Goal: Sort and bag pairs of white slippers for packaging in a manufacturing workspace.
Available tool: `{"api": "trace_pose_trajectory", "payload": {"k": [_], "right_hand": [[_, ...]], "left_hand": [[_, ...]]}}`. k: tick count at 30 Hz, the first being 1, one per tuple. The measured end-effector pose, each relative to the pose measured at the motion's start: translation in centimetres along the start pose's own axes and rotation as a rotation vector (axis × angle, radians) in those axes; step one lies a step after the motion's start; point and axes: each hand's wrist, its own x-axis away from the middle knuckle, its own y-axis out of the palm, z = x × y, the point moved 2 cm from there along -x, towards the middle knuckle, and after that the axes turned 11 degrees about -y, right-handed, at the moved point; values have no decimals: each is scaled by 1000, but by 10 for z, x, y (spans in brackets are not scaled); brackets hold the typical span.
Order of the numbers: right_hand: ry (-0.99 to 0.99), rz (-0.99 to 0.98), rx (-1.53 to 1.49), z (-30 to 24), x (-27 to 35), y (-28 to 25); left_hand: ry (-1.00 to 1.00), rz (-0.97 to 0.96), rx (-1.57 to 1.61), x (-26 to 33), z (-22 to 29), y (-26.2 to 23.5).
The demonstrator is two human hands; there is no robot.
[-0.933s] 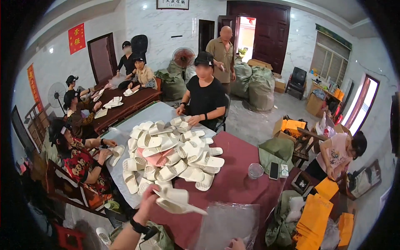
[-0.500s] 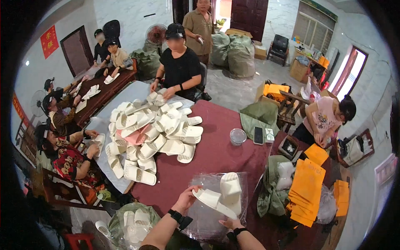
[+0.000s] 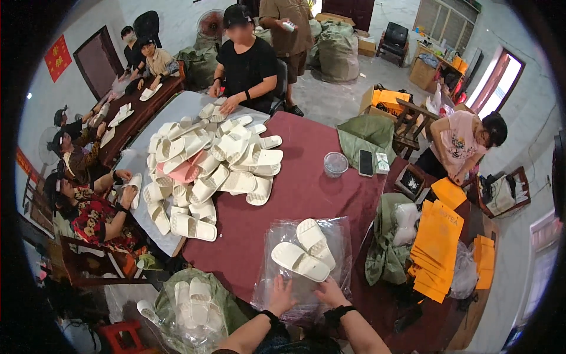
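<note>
A pair of white slippers lies in front of me on a pile of clear plastic bags (image 3: pixel 272 239). One slipper (image 3: pixel 292 258) rests across the lower part of the other slipper (image 3: pixel 311 236). My left hand (image 3: pixel 281 296) is flat on the bags just below the pair, fingers spread, holding nothing. My right hand (image 3: pixel 332 293) is by the near end of the crossing slipper, fingers stretched out over the plastic; whether it touches the slipper I cannot tell.
A heap of white slippers (image 3: pixel 239 183) covers the table's left part, with a pink one (image 3: pixel 184 171) among them. A bowl (image 3: pixel 335 164) and phone (image 3: pixel 366 163) stand far right of it. Orange bags (image 3: pixel 436 248) lie right. Bagged slippers (image 3: pixel 197 304) fill a green sack lower left. Co-workers sit around.
My left hand has let go of the slipper it held by one end and moved down onto the bags. That slipper now lies across the other. My right hand has shifted slightly up.
</note>
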Motion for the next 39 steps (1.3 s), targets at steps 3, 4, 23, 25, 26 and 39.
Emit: {"api": "trace_pose_trajectory", "payload": {"k": [3,4,23,25,26,39], "right_hand": [[72,-156,-15,-6,-5,-18],[302,-231,-107,-34,-21,-33],[66,-108,431,-45,-117,12],[8,-33,419,-46,-112,7],[212,-16,60,-43,-107,4],[560,-422,-2027,206,-99,-47]], "left_hand": [[124,39,-242,-1,-5,8],[53,-7,-288,4,-13,0],[-30,-43,-507,-2,13,6],[18,-80,-402,-4,-4,31],[61,-140,-306,-7,-8,40],[151,-142,-337,-24,7,38]]}}
